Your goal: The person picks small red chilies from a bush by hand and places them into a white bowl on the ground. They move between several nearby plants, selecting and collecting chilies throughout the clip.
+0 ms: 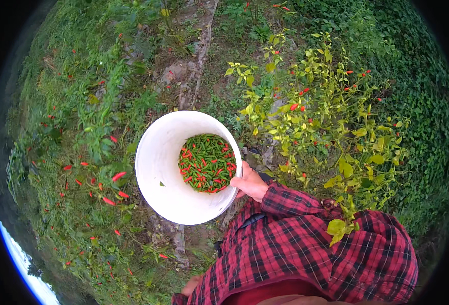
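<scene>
My right hand is closed on the rim of a white bucket, with the thumb over the inside edge. The bucket is tilted so that I look into it. Small green and red chili peppers cover its bottom, and a bit of leaf sticks to the inner wall. Low at the front, only a piece of my left hand shows beside my red plaid shirt; its fingers cannot be made out. The bucket is apart from that hand.
Pepper plants with red chilies stand close on the left. To the right grows a yellowing pepper bush, some of its leaves overlapping my right sleeve. A strip of bare soil runs between them, and dense green growth lies far right.
</scene>
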{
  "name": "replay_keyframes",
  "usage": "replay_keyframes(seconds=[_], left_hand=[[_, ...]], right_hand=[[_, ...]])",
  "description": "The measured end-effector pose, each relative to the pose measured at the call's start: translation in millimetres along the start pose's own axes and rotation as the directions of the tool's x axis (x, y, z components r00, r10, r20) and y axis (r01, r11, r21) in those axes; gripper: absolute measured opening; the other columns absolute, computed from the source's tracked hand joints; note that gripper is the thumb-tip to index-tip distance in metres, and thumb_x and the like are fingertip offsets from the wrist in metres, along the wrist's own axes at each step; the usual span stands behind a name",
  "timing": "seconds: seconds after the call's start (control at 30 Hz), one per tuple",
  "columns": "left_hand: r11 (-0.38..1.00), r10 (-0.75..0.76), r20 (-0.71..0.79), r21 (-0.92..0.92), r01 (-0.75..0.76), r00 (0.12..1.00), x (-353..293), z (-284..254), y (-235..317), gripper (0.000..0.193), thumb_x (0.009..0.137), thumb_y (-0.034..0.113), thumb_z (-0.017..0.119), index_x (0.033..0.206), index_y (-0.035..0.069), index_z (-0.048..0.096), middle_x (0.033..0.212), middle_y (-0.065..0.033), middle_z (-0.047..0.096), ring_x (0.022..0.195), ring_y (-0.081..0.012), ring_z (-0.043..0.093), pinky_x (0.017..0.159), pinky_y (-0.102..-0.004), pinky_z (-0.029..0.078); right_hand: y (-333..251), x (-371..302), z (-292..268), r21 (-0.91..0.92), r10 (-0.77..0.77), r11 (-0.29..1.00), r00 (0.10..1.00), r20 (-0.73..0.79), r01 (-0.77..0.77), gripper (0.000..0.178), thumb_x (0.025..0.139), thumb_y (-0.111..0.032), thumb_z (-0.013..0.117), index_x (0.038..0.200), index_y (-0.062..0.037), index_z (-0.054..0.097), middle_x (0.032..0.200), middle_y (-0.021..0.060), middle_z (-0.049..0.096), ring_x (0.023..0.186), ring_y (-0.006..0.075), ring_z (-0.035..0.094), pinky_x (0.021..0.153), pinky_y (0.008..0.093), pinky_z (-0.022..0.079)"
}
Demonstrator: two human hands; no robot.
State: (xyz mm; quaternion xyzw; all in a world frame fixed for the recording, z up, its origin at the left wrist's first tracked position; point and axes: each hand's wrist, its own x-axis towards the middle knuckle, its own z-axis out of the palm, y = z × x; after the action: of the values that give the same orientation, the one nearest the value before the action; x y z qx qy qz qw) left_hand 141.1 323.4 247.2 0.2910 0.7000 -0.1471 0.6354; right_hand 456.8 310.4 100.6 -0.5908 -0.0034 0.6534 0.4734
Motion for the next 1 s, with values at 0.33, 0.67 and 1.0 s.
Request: replay_keyframes(seconds=[0.33,0.67,1.0], left_hand=[[0.951,0.231,0.179,-0.249,-0.183,0.956,161,102,267,0.052,0.08,0.025,0.05,0.125,0.003,0.032,0.119,-0.0139,0.046,0.105,-0.0291,0.049,0.078,-0.045,0.049],[0.983,0.076,0.355,0.129,-0.129,0.932,360,212,485,0.052,0.071,0.018,0.048,0.118,-0.001,0.038,0.11,-0.0189,0.051,0.096,-0.0336,0.053,0.082,-0.0464,0.047],[0.997,0.071,0.223,-0.022,-0.068,0.972,631,355,556,0.042,0.073,0.012,0.044,0.11,-0.007,0.036,0.106,-0.0226,0.05,0.095,-0.0386,0.053,0.076,-0.0518,0.049]], right_hand=[[-90,46,-84,0.199,-0.027,0.978,0.98,-0.2,0.067,0.041,0.076,-0.007,0.051,0.114,0.0009,0.038,0.096,0.0122,0.055,0.081,0.0196,0.06,0.062,0.0299,0.053],[-115,43,-188,0.125,-0.077,0.976,0.825,-0.56,0.176,0.076,0.082,-0.023,0.054,0.138,-0.0074,0.004,0.138,0.019,0.019,0.12,0.0289,0.035,0.091,0.036,0.038],[-42,22,-30,0.798,0.645,0.591,0.526,-0.554,0.116,0.055,0.08,-0.012,0.06,0.126,-0.004,0.031,0.098,0.0094,0.056,0.081,0.0171,0.059,0.07,0.0288,0.048]])
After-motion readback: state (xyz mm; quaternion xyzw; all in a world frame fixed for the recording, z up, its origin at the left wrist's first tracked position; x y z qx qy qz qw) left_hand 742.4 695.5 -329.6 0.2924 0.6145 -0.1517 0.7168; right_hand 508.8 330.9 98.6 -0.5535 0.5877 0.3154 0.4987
